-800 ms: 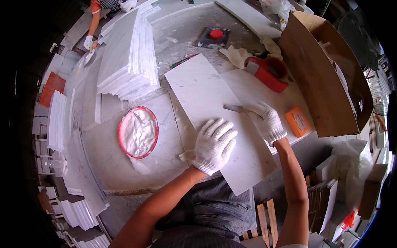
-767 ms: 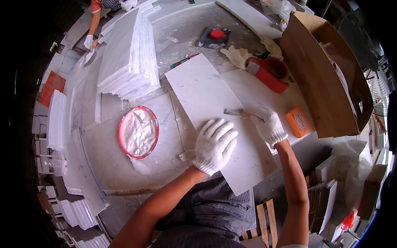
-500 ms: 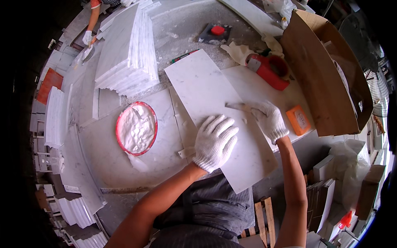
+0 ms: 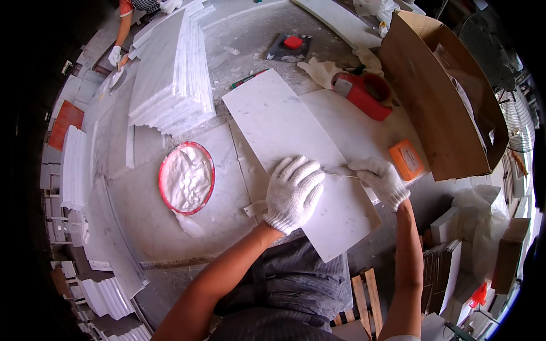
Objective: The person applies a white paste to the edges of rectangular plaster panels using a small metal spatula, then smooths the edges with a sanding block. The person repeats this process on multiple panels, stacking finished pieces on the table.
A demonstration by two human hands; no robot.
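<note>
A long white marble tile [image 4: 287, 122] with faint grey veins lies slantwise in front of me, its near end jutting over the table edge. My left hand [image 4: 294, 190], in a white knit glove, rests flat on it with the fingers stretched out. Gloved too, my right hand [image 4: 382, 181] grips a putty knife [image 4: 341, 174] at the tile's right edge. The knife's blade appears thin and edge-on over the tile, and its handle is mostly hidden in the fist. Left of the tile stands a red-rimmed bowl [image 4: 163, 190] of white paste [image 4: 186, 179].
Marble slabs [image 4: 165, 74] are stacked at the far left, near another person's gloved hand [image 4: 115, 55] holding a trowel. Rightward lie a red tape dispenser [image 4: 361, 98], an orange box [image 4: 406, 159] and a big cardboard box [image 4: 438, 108]. A red lump [image 4: 293, 42] sits on a dark square behind.
My right hand has shifted right and slightly nearer, drawing the putty knife toward the tile's right edge and turning its blade edge-on. My left hand stays on the tile.
</note>
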